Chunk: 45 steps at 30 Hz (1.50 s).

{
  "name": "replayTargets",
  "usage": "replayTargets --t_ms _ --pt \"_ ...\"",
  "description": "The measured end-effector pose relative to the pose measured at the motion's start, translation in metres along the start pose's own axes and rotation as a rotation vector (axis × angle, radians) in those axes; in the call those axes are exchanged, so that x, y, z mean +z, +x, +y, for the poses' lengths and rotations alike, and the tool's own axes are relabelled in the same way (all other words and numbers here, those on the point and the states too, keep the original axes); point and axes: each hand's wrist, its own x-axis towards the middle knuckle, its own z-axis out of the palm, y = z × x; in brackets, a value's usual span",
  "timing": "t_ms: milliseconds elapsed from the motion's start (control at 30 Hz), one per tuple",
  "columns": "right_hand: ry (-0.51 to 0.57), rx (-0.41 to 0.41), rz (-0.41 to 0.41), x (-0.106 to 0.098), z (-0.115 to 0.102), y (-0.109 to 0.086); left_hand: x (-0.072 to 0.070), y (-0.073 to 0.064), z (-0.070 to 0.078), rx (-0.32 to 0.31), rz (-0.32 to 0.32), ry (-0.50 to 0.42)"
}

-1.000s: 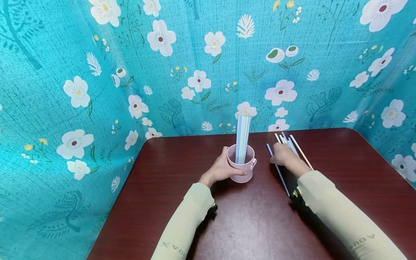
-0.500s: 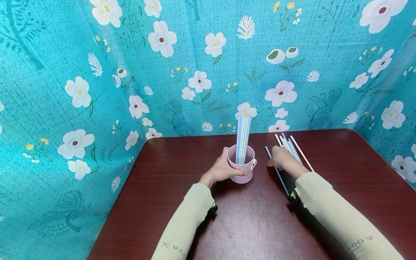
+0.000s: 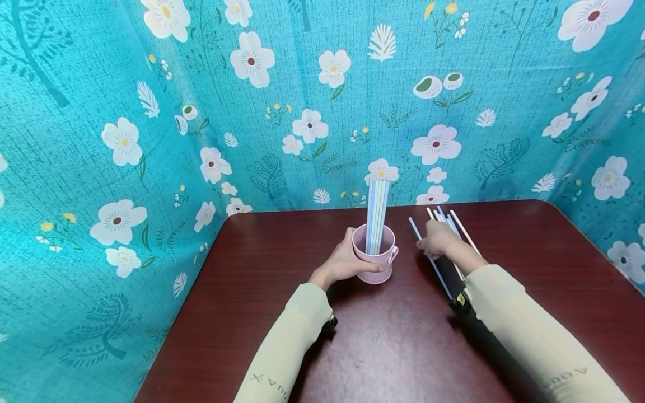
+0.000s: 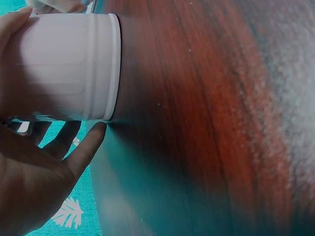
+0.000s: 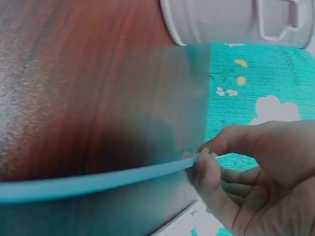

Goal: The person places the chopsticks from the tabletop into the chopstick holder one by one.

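One blue stick [image 5: 98, 182], right of the bucket [image 4: 59, 69], is pinched in the right hand [image 3: 439, 238], best gripped lightly, left hand [image 3: 344, 262] clamped bracing the bucket.

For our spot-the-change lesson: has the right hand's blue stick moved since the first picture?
Yes: in the head view, the far tip of the blue stick has shifted slightly left, nearer the bucket.
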Motion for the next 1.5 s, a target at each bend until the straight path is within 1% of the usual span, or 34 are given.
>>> replayTargets --t_ms 67,133,400,500,600,767,933,1000,1100,1233,1367,1500 --pt "0.025 -0.042 0.047 -0.005 -0.002 -0.001 0.0 0.0 0.001 0.002 0.001 0.002" --pt "0.043 -0.082 0.112 -0.009 -0.004 -0.003 -0.001 0.0 0.001 0.004 0.001 0.006" --pt "0.095 -0.232 0.395 -0.025 -0.019 -0.015 -0.001 -0.002 0.002 -0.006 -0.011 0.006" --pt "0.097 -0.288 0.507 -0.031 -0.026 -0.02 -0.001 -0.001 0.001 -0.009 -0.01 0.006" --pt "0.126 -0.343 0.62 -0.036 -0.033 -0.024 -0.001 -0.001 0.0 -0.008 -0.009 0.004" --pt "0.212 -0.431 0.799 -0.046 -0.047 -0.034 0.0 0.001 -0.001 -0.003 -0.006 0.002" --pt "0.35 -0.526 0.945 -0.054 -0.062 -0.045 0.0 0.0 0.0 -0.003 -0.002 0.002" --pt "0.409 -0.569 0.977 -0.056 -0.067 -0.048 0.0 0.0 0.0 -0.001 0.002 0.002" --pt "0.469 -0.617 1.001 -0.059 -0.085 -0.064 -0.001 0.001 0.0 0.005 0.008 0.009" --pt "0.53 -0.646 0.969 -0.059 -0.105 -0.082 -0.001 0.001 0.0 0.007 0.009 0.019" --pt "0.542 -0.653 0.929 -0.054 -0.106 -0.081 -0.001 0.0 0.0 0.006 0.004 0.016" --pt "0.542 -0.666 0.911 -0.049 -0.105 -0.077 0.0 0.0 0.0 0.004 0.0 0.014"
